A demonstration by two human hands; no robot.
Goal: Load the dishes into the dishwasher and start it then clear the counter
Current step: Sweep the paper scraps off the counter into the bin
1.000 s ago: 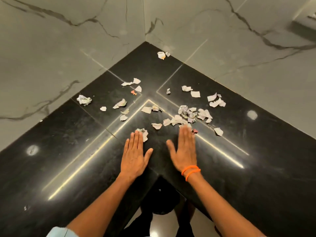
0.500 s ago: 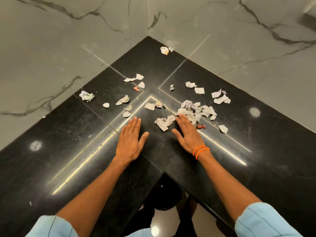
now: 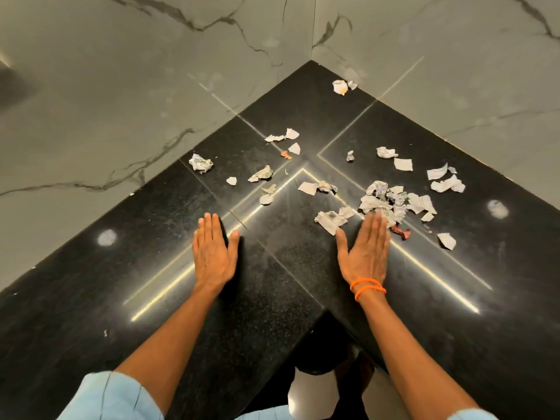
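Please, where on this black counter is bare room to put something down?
Bare counter lies left of the left hand, and between it and the right hand. Crowded: the paper pile at the right fingertips, scraps toward the wall corner.

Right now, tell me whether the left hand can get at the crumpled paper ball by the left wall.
Probably yes: the left hand lies flat, holding nothing, with bare counter between it and the crumpled paper ball.

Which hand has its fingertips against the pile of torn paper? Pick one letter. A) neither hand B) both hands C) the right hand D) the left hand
C: the right hand, with the orange bands at its wrist, lies flat with its fingertips at the pile of torn paper; the left hand lies flat on bare black counter, apart from any scrap.
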